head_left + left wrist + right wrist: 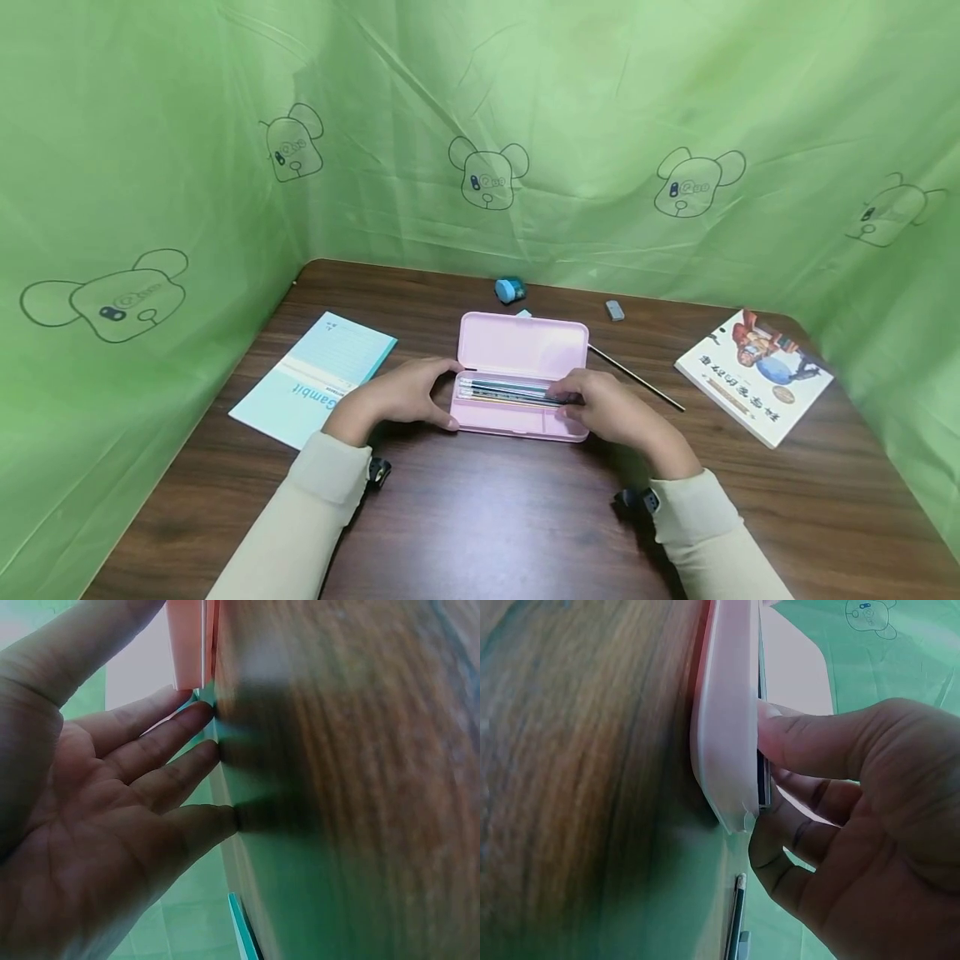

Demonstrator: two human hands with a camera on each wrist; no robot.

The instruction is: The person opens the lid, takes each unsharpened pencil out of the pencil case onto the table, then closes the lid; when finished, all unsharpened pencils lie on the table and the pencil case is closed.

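Observation:
An open pink pencil case (523,342) lies on the table with its lid tipped back. Several pencils (498,388) lie side by side in its long compartment. My left hand (405,393) holds the case's left end, thumb at the front corner and index finger at the back one; its other fingers (176,776) are spread and fairly straight in the left wrist view. Over the right end of the pencils, my right hand (611,410) pinches them between thumb and fingers. Dark pencil ends (763,780) show below that thumb in the right wrist view; the fingertips are partly hidden.
A single pencil (637,378) lies right of the case. Behind stand a blue sharpener (510,290) and a grey eraser (615,310); something small and pale peeks out behind the lid. A light-blue notebook (307,383) lies left, a picture-covered book (753,379) right. Green curtain surrounds the table.

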